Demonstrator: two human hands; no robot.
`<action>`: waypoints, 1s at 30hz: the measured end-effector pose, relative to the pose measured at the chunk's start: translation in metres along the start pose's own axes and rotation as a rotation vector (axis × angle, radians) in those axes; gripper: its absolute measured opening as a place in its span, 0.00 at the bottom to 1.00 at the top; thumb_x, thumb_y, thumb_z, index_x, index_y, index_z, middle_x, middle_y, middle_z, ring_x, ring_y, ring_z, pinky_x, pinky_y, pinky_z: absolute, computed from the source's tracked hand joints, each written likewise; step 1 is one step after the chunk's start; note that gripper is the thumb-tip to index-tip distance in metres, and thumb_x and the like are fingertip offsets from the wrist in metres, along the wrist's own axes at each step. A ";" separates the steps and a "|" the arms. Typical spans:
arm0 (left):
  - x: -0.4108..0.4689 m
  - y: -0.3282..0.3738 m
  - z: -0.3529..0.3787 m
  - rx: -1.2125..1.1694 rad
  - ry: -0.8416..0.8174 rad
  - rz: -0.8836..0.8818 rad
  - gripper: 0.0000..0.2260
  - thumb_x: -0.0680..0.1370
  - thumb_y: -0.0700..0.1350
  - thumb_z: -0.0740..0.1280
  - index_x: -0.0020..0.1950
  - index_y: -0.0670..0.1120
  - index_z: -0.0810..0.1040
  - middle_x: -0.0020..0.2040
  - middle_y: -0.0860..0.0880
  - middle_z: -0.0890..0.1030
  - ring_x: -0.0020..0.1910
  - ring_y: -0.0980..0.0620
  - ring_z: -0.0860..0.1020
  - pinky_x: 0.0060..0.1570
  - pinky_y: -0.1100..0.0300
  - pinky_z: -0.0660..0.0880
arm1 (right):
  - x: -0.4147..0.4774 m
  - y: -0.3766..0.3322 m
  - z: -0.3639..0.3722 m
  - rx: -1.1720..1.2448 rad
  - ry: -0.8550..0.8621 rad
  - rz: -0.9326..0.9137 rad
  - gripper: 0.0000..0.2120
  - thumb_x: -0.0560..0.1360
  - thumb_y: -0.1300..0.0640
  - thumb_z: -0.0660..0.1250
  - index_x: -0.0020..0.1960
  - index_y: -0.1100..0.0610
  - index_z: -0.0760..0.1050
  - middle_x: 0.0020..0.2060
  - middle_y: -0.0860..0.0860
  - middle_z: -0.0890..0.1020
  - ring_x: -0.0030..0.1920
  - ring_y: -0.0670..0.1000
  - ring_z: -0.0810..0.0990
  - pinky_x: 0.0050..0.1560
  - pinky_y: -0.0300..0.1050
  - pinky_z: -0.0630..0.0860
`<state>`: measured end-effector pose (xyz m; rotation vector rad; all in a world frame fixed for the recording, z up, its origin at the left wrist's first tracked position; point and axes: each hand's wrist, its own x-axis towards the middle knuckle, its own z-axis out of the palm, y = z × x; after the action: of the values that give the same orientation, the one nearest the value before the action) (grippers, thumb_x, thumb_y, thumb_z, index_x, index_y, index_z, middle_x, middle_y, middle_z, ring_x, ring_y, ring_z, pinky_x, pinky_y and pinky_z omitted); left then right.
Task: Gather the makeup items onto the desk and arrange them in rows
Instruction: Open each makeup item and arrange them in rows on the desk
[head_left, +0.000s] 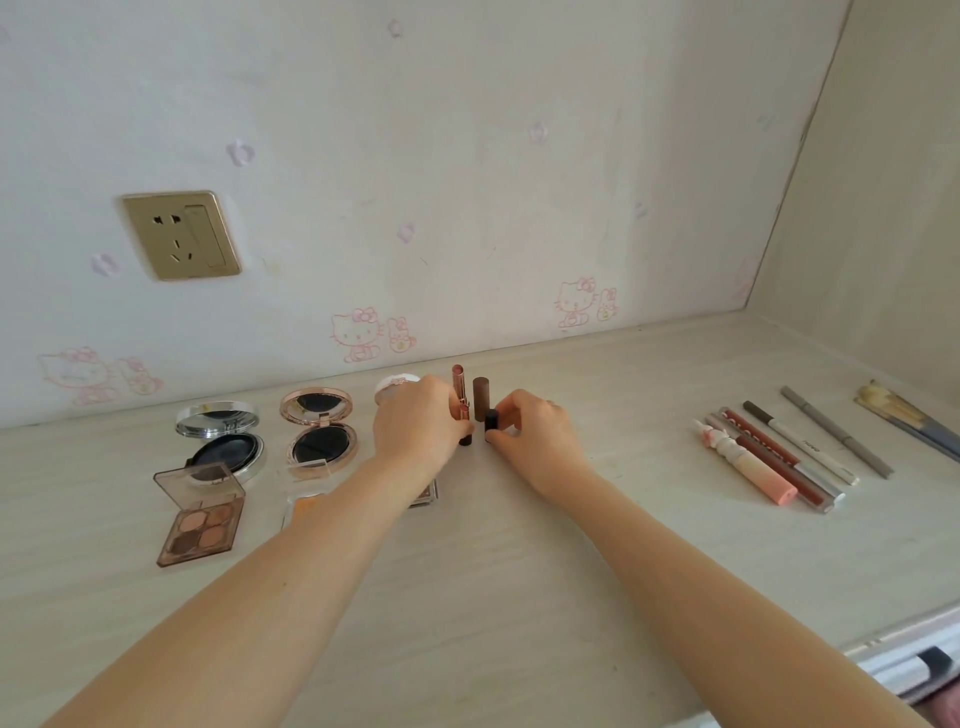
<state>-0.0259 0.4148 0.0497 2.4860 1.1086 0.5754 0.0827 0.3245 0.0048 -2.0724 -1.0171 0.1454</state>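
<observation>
Left hand (421, 415) has its fingers curled round a short lipstick (465, 426) with a rose-gold top and dark base, held upright on the desk (519, 571) near the back middle. At the far left of the desk a silver compact (223, 441) lies open, and in front of it sits an open eyeshadow palette (202, 514) with four brown shades. Next comes a rose-gold compact (319, 436), also open, with a clear case (306, 493) in front of it, partly hidden by the left forearm. A white round jar (389, 387) shows behind the left hand, and the corner of another palette (428, 496) shows under the wrist. Behind the held lipstick stand a tall pink lipstick (459, 382) and a brown cylinder lipstick (481, 397), close together. Right hand (535, 426) pinches a short black lipstick (491, 423), upright and just beside the left hand's one. Well apart to the right lies a slanted row: a pink tube (748, 470), a red lip gloss (779, 462), a white and brown pencil (800, 441), a grey pencil (836, 431) and some brushes (909, 421).
</observation>
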 end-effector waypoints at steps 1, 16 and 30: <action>0.001 0.000 0.001 0.006 -0.006 -0.002 0.03 0.70 0.46 0.72 0.43 0.50 0.82 0.41 0.48 0.79 0.55 0.44 0.72 0.45 0.52 0.77 | 0.002 0.000 0.001 0.002 -0.002 0.001 0.07 0.71 0.55 0.68 0.49 0.52 0.75 0.43 0.46 0.81 0.52 0.50 0.74 0.48 0.50 0.75; 0.009 0.000 0.003 0.005 -0.084 -0.003 0.06 0.70 0.41 0.71 0.46 0.47 0.81 0.42 0.47 0.81 0.46 0.45 0.74 0.45 0.51 0.78 | 0.007 0.001 0.002 0.002 -0.017 -0.023 0.07 0.71 0.56 0.67 0.48 0.53 0.77 0.43 0.44 0.81 0.51 0.50 0.72 0.48 0.47 0.74; 0.008 -0.007 0.001 -0.027 -0.058 0.047 0.04 0.69 0.40 0.71 0.42 0.47 0.83 0.41 0.48 0.82 0.48 0.45 0.77 0.47 0.49 0.79 | -0.002 0.001 -0.008 -0.041 -0.013 -0.025 0.08 0.74 0.57 0.66 0.53 0.54 0.76 0.46 0.46 0.81 0.53 0.50 0.73 0.49 0.45 0.73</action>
<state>-0.0251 0.4254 0.0474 2.4951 1.0173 0.5248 0.0853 0.3179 0.0088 -2.0977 -1.0617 0.1264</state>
